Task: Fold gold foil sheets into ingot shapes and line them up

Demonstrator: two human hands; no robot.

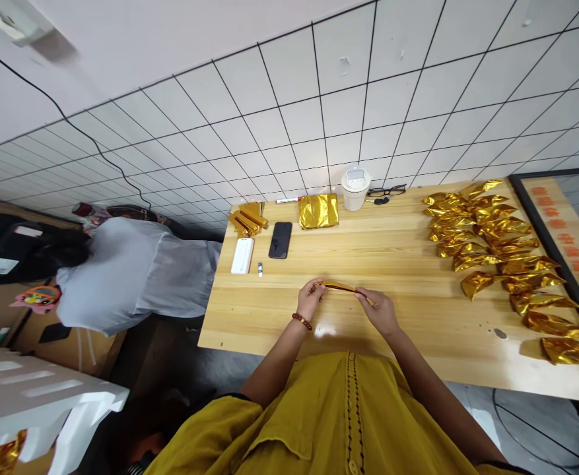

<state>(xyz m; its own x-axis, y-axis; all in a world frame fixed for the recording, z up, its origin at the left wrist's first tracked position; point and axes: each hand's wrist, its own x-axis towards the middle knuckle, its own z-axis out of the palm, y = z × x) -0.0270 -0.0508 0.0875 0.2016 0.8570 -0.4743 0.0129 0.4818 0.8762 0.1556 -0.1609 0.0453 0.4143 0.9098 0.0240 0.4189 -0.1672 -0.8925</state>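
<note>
Between my two hands, just above the wooden table, stretches a narrow folded strip of gold foil paper. My left hand pinches its left end, and a beaded bracelet circles that wrist. At the other end, the fingers of my right hand are closed on the strip. Several folded gold foil pieces, puffed and pointed, lie in rows on the table's right side. A flat stack of gold foil sheets rests near the wall. More flat folded gold strips are piled at the back left corner.
A black phone, a white power bank and a small blue-and-white item lie on the left half. Along the wall stand a white lidded cup, glasses and a marker. Another person sits bent over at left, beside a white plastic rack.
</note>
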